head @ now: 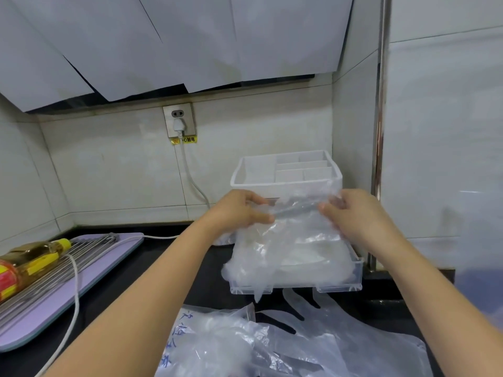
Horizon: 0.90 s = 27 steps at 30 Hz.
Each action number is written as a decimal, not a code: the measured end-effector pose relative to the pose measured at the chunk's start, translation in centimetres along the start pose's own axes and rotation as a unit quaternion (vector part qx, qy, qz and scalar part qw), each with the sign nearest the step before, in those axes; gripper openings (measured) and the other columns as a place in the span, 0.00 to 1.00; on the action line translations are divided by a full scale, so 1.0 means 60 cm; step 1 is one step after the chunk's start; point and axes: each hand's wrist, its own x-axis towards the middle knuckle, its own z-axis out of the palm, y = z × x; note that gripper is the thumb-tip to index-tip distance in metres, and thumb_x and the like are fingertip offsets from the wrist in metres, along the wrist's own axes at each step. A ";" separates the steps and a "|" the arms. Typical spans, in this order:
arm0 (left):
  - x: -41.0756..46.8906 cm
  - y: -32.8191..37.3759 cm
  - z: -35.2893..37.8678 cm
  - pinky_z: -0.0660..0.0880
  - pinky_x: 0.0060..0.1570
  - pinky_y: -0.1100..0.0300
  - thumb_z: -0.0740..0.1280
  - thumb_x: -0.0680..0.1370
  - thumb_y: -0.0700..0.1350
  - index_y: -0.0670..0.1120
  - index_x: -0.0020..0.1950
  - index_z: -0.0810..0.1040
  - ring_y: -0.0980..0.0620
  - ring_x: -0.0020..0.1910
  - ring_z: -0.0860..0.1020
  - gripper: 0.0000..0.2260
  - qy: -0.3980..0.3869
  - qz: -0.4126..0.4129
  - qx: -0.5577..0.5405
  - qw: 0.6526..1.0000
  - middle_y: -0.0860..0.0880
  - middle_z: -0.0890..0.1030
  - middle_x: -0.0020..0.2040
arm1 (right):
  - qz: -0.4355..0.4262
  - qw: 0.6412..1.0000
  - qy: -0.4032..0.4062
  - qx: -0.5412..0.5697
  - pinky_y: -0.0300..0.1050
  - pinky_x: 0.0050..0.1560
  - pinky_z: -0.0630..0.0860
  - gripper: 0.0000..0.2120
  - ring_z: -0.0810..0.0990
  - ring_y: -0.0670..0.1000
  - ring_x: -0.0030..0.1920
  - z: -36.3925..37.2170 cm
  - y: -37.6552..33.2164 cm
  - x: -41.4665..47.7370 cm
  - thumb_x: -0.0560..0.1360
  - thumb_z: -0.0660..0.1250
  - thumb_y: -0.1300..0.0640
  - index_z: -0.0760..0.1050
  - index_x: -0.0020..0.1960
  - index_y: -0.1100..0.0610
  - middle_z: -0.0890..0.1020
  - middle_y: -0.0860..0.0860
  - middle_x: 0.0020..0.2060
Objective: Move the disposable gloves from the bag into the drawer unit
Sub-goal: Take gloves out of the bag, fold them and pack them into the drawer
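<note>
Both hands, left hand (239,210) and right hand (353,216), pinch a bunch of gloves (288,246) with curled fingers. The gloves hang over the open drawer (356,278) in the middle. The bag (217,346) lies at the bottom.

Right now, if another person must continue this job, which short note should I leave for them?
Left hand: fingers pinch the top left of the clear plastic glove stack.
Right hand: fingers pinch its top right.
The stack hangs over the pulled-out clear drawer of the white plastic drawer unit; one corner spills past the drawer front.
Done: stack is out of the crumpled blue-printed plastic bag on the black counter.
Left: lay the stack in, add the single loose clear glove beside the bag, probably close the drawer.
</note>
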 end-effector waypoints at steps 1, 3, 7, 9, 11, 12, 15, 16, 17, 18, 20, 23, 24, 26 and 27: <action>0.006 -0.007 0.004 0.72 0.37 0.65 0.76 0.70 0.48 0.48 0.55 0.77 0.55 0.43 0.77 0.16 0.020 -0.001 0.030 0.999 0.53 0.79 0.46 | -0.001 0.999 0.009 -0.054 0.43 0.34 0.70 0.14 0.77 0.52 0.33 0.003 0.004 0.002 0.78 0.65 0.52 0.74 0.39 0.61 0.78 0.52 0.32; 0.013 -0.017 0.015 0.69 0.36 0.63 0.75 0.71 0.44 0.48 0.52 0.76 0.54 0.41 0.73 0.13 0.084 0.006 0.086 0.993 0.51 0.76 0.45 | -0.004 0.988 0.022 -0.154 0.45 0.37 0.71 0.17 0.77 0.55 0.37 0.012 0.011 0.004 0.78 0.63 0.50 0.70 0.35 0.57 0.76 0.52 0.32; 0.001 -0.013 0.036 0.71 0.47 0.61 0.69 0.75 0.40 0.45 0.58 0.76 0.51 0.52 0.75 0.13 0.206 0.068 0.183 0.959 0.49 0.78 0.53 | 0.018 0.962 0.019 -0.271 0.42 0.29 0.63 0.20 0.70 0.52 0.32 0.029 0.022 0.002 0.80 0.60 0.52 0.63 0.31 0.55 0.68 0.50 0.29; -0.014 -0.001 0.045 0.71 0.48 0.61 0.67 0.76 0.40 0.45 0.59 0.75 0.52 0.52 0.74 0.11 0.242 0.133 0.188 0.943 0.50 0.77 0.53 | 0.021 0.951 -0.005 -0.309 0.42 0.31 0.66 0.19 0.71 0.53 0.34 0.034 0.022 -0.002 0.80 0.60 0.52 0.62 0.32 0.55 0.68 0.49 0.30; -0.026 0.012 0.057 0.70 0.43 0.63 0.66 0.76 0.40 0.47 0.55 0.76 0.56 0.43 0.73 0.08 0.211 0.182 0.160 0.947 0.52 0.77 0.48 | 0.030 0.940 -0.028 -0.339 0.41 0.33 0.66 0.19 0.70 0.53 0.36 0.039 0.019 -0.003 0.80 0.61 0.53 0.62 0.32 0.55 0.68 0.49 0.32; -0.029 0.015 0.064 0.70 0.39 0.65 0.66 0.77 0.41 0.48 0.53 0.77 0.57 0.40 0.72 0.07 0.165 0.188 0.149 0.957 0.54 0.77 0.45 | 0.034 0.934 -0.034 -0.354 0.41 0.33 0.66 0.18 0.70 0.53 0.36 0.041 0.018 -0.004 0.80 0.61 0.54 0.62 0.32 0.55 0.69 0.49 0.32; -0.020 0.013 0.084 0.69 0.41 0.69 0.67 0.77 0.46 0.49 0.55 0.78 0.58 0.44 0.75 0.08 -0.021 0.126 0.168 0.978 0.55 0.77 0.47 | 0.041 0.922 -0.041 -0.383 0.40 0.29 0.63 0.15 0.71 0.52 0.36 0.046 0.018 -0.004 0.78 0.63 0.58 0.64 0.35 0.56 0.67 0.49 0.31; -0.014 0.008 0.088 0.70 0.46 0.67 0.67 0.77 0.48 0.49 0.58 0.78 0.56 0.50 0.76 0.10 -0.069 0.095 0.178 0.977 0.54 0.77 0.52 | 0.041 0.920 -0.042 -0.387 0.40 0.27 0.62 0.14 0.71 0.52 0.36 0.047 0.018 -0.004 0.78 0.64 0.59 0.65 0.36 0.56 0.67 0.49 0.31; -0.007 0.004 0.090 0.70 0.51 0.65 0.67 0.77 0.50 0.49 0.61 0.77 0.54 0.56 0.76 0.13 -0.102 0.065 0.186 0.975 0.53 0.77 0.56 | 0.039 0.919 -0.043 -0.391 0.40 0.27 0.61 0.13 0.71 0.52 0.36 0.046 0.017 -0.003 0.78 0.64 0.58 0.65 0.36 0.56 0.66 0.49 0.30; -0.001 0.000 0.091 0.70 0.55 0.62 0.66 0.78 0.51 0.49 0.64 0.76 0.52 0.60 0.74 0.15 -0.125 0.038 0.192 0.973 0.52 0.76 0.60 | 0.039 0.918 -0.044 -0.393 0.40 0.26 0.61 0.14 0.71 0.52 0.36 0.045 0.016 -0.004 0.78 0.64 0.57 0.65 0.36 0.56 0.66 0.49 0.30; 0.007 -0.006 0.093 0.70 0.61 0.58 0.66 0.78 0.53 0.49 0.66 0.75 0.51 0.63 0.73 0.18 -0.152 0.002 0.192 0.970 0.52 0.74 0.65 | 0.038 0.918 -0.042 -0.393 0.40 0.25 0.59 0.16 0.71 0.52 0.36 0.040 0.010 -0.004 0.77 0.65 0.55 0.64 0.34 0.56 0.66 0.49 0.30; 0.010 -0.011 0.096 0.67 0.68 0.54 0.65 0.78 0.52 0.51 0.66 0.75 0.52 0.65 0.72 0.17 -0.190 -0.021 0.150 0.970 0.53 0.75 0.66 | -0.013 0.926 0.014 -0.378 0.40 0.26 0.59 0.15 0.71 0.52 0.36 0.035 0.003 -0.008 0.76 0.66 0.56 0.65 0.35 0.56 0.69 0.49 0.32; 0.010 -0.012 0.097 0.67 0.68 0.53 0.65 0.78 0.52 0.51 0.66 0.75 0.52 0.65 0.72 0.17 -0.195 -0.024 0.136 0.971 0.53 0.75 0.66 | -0.050 0.936 0.049 -0.346 0.41 0.27 0.61 0.10 0.71 0.52 0.37 0.037 0.002 -0.008 0.76 0.65 0.60 0.67 0.38 0.56 0.72 0.50 0.35; 0.009 -0.015 0.097 0.66 0.68 0.54 0.65 0.79 0.51 0.51 0.66 0.76 0.52 0.65 0.71 0.15 -0.196 -0.027 0.106 0.974 0.53 0.75 0.66 | -0.121 0.961 0.073 -0.238 0.45 0.33 0.69 0.06 0.73 0.51 0.38 0.045 -0.005 -0.011 0.75 0.62 0.65 0.70 0.42 0.56 0.75 0.49 0.38; 0.008 -0.017 0.097 0.66 0.68 0.55 0.64 0.79 0.50 0.52 0.66 0.76 0.52 0.66 0.71 0.15 -0.198 -0.028 0.094 0.975 0.53 0.74 0.66 | -0.138 0.972 0.046 -0.187 0.45 0.37 0.72 0.06 0.74 0.51 0.39 0.052 -0.008 -0.012 0.74 0.62 0.65 0.71 0.42 0.55 0.76 0.48 0.37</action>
